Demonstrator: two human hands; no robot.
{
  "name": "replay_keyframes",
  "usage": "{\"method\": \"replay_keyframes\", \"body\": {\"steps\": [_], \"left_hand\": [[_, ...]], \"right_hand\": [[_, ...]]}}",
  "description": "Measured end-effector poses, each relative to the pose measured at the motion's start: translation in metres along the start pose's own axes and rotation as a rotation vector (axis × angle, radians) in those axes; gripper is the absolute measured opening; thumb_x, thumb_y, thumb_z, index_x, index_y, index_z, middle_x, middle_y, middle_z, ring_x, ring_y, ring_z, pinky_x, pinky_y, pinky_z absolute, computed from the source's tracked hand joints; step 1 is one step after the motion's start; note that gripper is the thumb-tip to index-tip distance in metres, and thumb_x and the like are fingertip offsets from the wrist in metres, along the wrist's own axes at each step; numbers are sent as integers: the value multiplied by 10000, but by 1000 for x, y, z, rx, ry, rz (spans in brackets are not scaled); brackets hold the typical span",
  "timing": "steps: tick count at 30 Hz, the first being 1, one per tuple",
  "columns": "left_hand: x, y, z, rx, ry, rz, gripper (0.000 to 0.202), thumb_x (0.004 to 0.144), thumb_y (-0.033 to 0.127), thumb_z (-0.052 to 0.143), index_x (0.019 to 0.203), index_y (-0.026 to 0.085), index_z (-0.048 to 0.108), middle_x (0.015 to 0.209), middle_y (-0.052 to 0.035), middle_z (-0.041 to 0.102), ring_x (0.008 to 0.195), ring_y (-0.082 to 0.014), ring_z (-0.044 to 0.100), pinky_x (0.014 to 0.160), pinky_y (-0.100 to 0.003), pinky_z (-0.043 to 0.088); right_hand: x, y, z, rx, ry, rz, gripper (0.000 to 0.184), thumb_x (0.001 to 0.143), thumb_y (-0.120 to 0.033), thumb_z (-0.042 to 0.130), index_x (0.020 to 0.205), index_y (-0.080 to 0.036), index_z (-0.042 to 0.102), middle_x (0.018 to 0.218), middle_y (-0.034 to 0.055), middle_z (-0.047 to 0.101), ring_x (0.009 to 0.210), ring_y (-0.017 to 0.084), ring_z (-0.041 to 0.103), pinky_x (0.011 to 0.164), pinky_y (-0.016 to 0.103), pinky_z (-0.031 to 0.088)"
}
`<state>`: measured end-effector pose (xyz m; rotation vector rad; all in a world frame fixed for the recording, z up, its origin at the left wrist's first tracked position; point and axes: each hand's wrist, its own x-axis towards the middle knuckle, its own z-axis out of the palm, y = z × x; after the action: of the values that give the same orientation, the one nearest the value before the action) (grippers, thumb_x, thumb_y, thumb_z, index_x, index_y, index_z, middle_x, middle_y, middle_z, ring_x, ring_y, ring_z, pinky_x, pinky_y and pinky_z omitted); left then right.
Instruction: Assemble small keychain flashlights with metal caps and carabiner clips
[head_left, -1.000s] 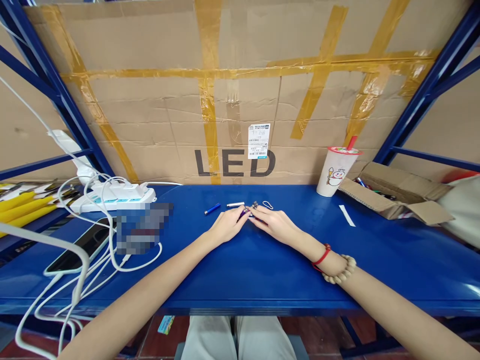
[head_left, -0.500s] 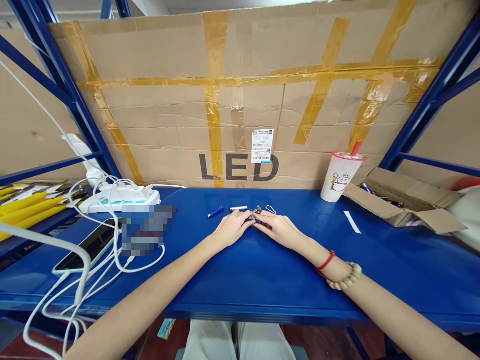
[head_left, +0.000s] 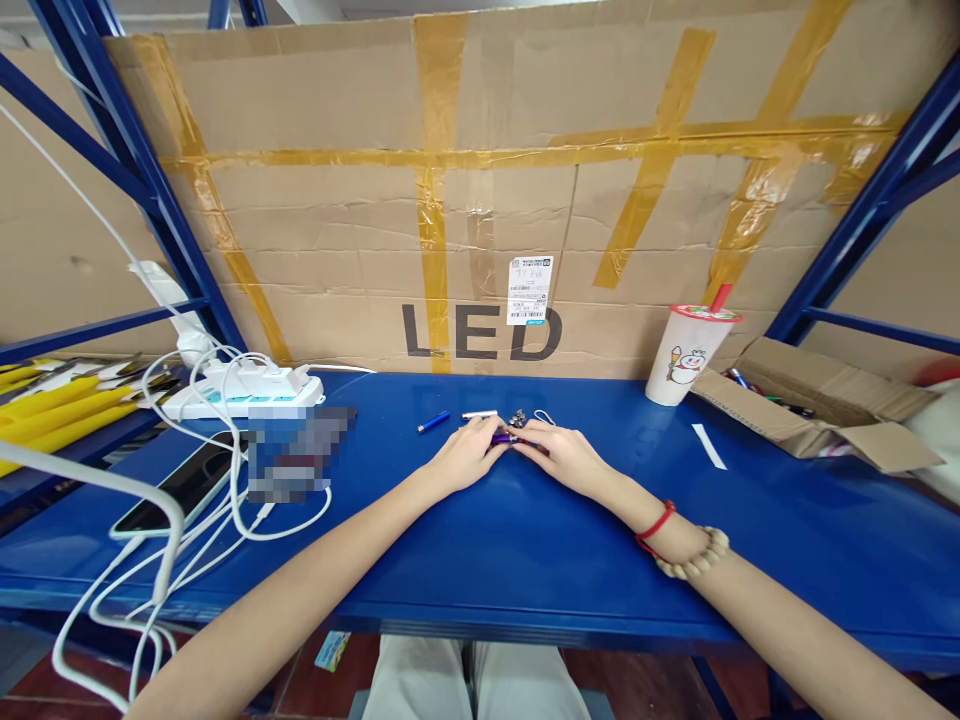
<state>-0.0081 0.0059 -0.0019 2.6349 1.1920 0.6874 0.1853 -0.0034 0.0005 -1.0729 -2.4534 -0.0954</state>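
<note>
My left hand [head_left: 461,458] and my right hand [head_left: 561,456] meet at the middle of the blue shelf [head_left: 525,560], fingertips pinched from both sides on a small purple cylinder [head_left: 502,438]. Just beyond the hands lie a small blue tube [head_left: 433,422], a silver tube [head_left: 478,414], a dark metal clip [head_left: 517,417] and a thin wire loop [head_left: 545,416]. My right wrist wears a red cord and a bead bracelet [head_left: 694,560].
A cup with a red straw [head_left: 688,352] and an open cardboard box of small parts [head_left: 810,408] stand at the right. A white paper strip [head_left: 708,446] lies near them. At left are a power strip [head_left: 240,392], white cables, a phone [head_left: 176,488] and yellow tools [head_left: 45,415].
The view shifted slightly; my hands stay together on the purple cylinder with only small finger movement.
</note>
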Motion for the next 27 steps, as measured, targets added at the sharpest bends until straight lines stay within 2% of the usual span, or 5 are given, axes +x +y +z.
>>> {"method": "replay_keyframes", "body": {"steps": [5,12,19,22,27], "left_hand": [[0,-2,1,-73,14,-24,251,860,290,436,1090,208,376,1088,-94,530,1012,-245,521,816,-400,456],[-1,-2,2,-166,18,30,202,823,247,444,1009,185,392,1032,-97,514,995,-244,490,851,-410,418],[3,-9,0,-370,397,-2,321,587,-18,313,771,176,490,796,-30,528,807,-159,533,800,-303,449],[5,-14,0,-485,472,-26,367,493,-28,274,688,162,521,727,-19,525,741,-137,553,772,-278,470],[3,-14,-4,-474,573,-64,269,503,-11,317,475,156,526,728,-34,593,748,-157,576,729,-289,466]], "right_hand": [[0,1,2,-14,28,4,320,908,-329,416,1204,-298,533,1045,15,623,913,154,608,644,233,501],[2,-5,4,-45,56,31,279,909,-292,419,1135,-275,583,1025,20,636,909,156,612,636,221,492],[3,-6,0,-52,48,110,274,918,-304,389,1060,-232,612,973,43,643,852,162,617,642,240,489],[2,-5,0,-43,56,108,268,913,-310,401,1066,-238,610,973,35,642,858,162,613,665,244,486],[2,-5,-1,-32,49,102,264,909,-308,411,1070,-240,610,980,27,641,864,159,609,656,242,481]]}}
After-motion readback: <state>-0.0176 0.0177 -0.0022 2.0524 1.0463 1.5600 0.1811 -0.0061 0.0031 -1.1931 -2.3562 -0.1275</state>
